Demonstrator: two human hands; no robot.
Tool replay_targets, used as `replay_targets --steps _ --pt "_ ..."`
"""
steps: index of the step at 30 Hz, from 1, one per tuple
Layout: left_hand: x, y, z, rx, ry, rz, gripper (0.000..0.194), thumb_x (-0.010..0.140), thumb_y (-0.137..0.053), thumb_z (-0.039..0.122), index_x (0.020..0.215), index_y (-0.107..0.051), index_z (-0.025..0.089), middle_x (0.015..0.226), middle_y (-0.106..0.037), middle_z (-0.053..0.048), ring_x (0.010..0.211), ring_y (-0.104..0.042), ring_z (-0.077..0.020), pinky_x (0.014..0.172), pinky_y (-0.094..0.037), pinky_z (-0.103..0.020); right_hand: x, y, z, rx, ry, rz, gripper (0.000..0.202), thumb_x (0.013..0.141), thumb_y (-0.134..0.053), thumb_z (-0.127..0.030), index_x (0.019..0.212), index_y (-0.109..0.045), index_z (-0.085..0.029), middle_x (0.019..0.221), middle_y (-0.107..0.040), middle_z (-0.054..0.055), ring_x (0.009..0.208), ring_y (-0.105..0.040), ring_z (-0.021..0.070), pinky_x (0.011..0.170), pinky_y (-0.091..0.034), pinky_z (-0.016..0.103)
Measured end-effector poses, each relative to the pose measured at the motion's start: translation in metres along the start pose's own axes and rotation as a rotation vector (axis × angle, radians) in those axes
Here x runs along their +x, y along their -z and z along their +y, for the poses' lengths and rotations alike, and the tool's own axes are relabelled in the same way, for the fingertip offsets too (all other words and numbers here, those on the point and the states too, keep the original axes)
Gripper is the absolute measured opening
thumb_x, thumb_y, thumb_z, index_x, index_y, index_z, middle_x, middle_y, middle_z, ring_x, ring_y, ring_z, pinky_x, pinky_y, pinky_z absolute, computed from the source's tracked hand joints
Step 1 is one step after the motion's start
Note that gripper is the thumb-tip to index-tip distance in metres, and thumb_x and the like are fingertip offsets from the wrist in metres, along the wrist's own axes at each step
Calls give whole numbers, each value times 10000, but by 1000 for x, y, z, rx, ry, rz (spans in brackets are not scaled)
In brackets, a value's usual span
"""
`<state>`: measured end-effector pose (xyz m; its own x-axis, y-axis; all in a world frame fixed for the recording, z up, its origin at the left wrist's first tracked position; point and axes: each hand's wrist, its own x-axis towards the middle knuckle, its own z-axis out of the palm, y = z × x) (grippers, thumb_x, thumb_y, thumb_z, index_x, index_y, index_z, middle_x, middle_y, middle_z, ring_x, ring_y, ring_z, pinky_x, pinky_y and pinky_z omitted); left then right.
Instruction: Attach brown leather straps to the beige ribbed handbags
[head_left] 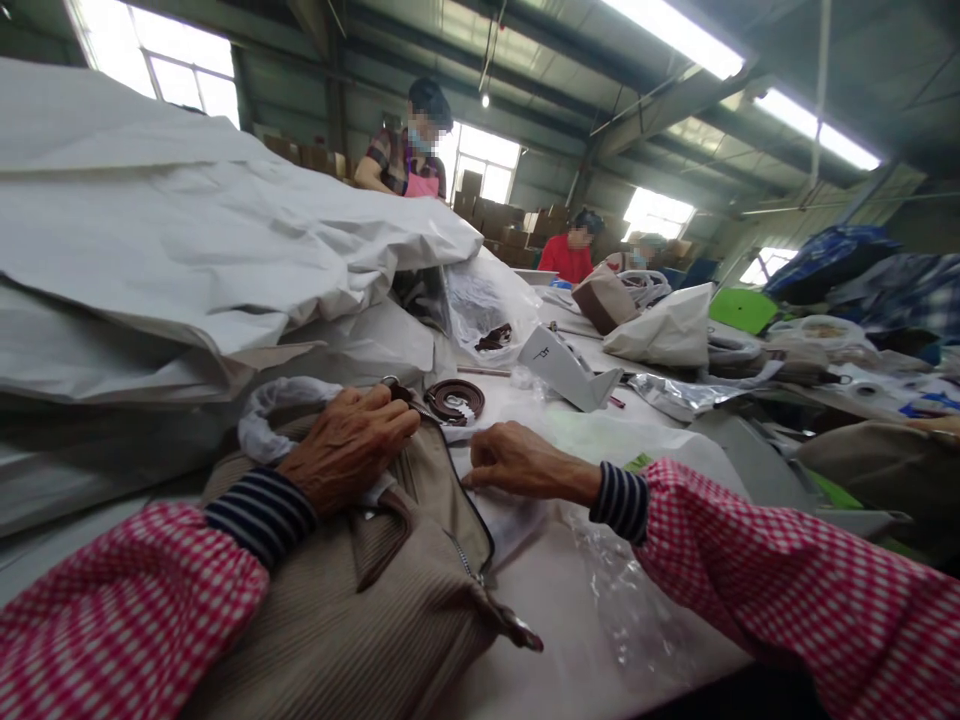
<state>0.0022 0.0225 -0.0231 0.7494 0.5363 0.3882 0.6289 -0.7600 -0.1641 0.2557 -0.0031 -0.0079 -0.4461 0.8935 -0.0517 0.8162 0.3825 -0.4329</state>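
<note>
A taupe ribbed handbag (pixel 360 610) lies in front of me, its zipped top hanging open on the right side. My left hand (pixel 349 445) is closed over the bag's upper edge, near a metal ring and the end of the zipper. White wrapping covers the bag's handle (pixel 274 410) beside that wrist. Just right of the bag's mouth, my right hand (pixel 514 462) is curled with its fingers pressed together; what they grip, if anything, is hidden. A coiled brown strap (pixel 455 400) rests on the table beyond both hands. Clear plastic (pixel 630 590) lies under my right forearm.
Large white sheets (pixel 187 250) are heaped at the left. Ahead stand a white tape dispenser (pixel 566 370) and a clear bag (pixel 487 300) with brown straps. Wrapped bags (pixel 660 325) and a grey-brown bag (pixel 877 470) lie to the right. Other people (pixel 420 150) work farther back.
</note>
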Motion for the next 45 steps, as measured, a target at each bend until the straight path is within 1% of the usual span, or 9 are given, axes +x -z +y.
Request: replay_targets --steps 3,6,11,15,20,28,36,40,45 --pt "-2 0 -2 -19 -3 -1 180 1049 -504 128 903 -595 185 899 -632 -44 899 -487 -248 789 -302 -409 2 -8 7 166 -11 -22 127 786 -698 -69 696 -679 -156 582 -611 -34 508 -513 90 517 -333 214" --pt "-4 -3 -6 -68 -6 -13 179 1046 -526 158 882 -592 188 882 -622 -33 878 -494 -241 776 -294 -402 1 1 17 300 -48 -69 154 821 -662 -135 668 -674 -151 579 -638 -10 468 -550 107 486 -374 214" --pt "-4 -4 -7 -119 16 -52 184 1027 -541 171 850 -589 189 870 -624 -36 835 -492 -237 764 -294 -394 17 31 31 231 4 168 205 880 -635 -230 702 -693 -147 601 -656 -4 449 -543 85 494 -378 197" --pt "-4 1 -4 -166 24 -74 220 1030 -502 148 828 -580 187 873 -630 -43 827 -492 -239 759 -296 -393 45 37 29 120 10 193 162 891 -582 -148 843 -736 -152 636 -665 -16 470 -556 87 547 -381 204" --pt "-6 6 -3 -220 21 -114 204 1017 -516 147 824 -574 183 873 -628 -44 830 -494 -243 756 -297 -393 53 31 19 -248 76 209 148 895 -630 -120 849 -760 -173 777 -710 32 714 -602 141 656 -318 253" --pt "-7 6 -2 -209 6 -112 224 1038 -479 164 837 -576 184 887 -635 -52 839 -500 -248 786 -320 -410 47 12 8 -279 166 218 103 918 -635 -156 880 -729 -177 825 -706 28 759 -600 156 690 -320 273" --pt "-8 4 -4 -203 9 -99 237 1053 -463 193 861 -601 182 930 -660 -67 868 -525 -257 813 -352 -419 63 -22 -9 -609 149 104 187 914 -551 -118 978 -726 -133 1003 -745 135 832 -673 225 637 -327 318" --pt "-7 2 -5 -205 7 -88 221 1035 -491 172 840 -595 180 908 -653 -68 852 -522 -260 797 -350 -417 61 -14 3 -464 75 173 134 830 -611 -72 903 -704 -134 909 -736 106 820 -650 211 681 -367 297" --pt "-7 1 -5 -204 -23 -66 208 1034 -522 167 837 -585 182 875 -647 -51 825 -516 -245 769 -326 -405 53 5 24 171 106 277 161 739 -640 -60 631 -581 -163 688 -642 8 664 -565 146 651 -380 267"
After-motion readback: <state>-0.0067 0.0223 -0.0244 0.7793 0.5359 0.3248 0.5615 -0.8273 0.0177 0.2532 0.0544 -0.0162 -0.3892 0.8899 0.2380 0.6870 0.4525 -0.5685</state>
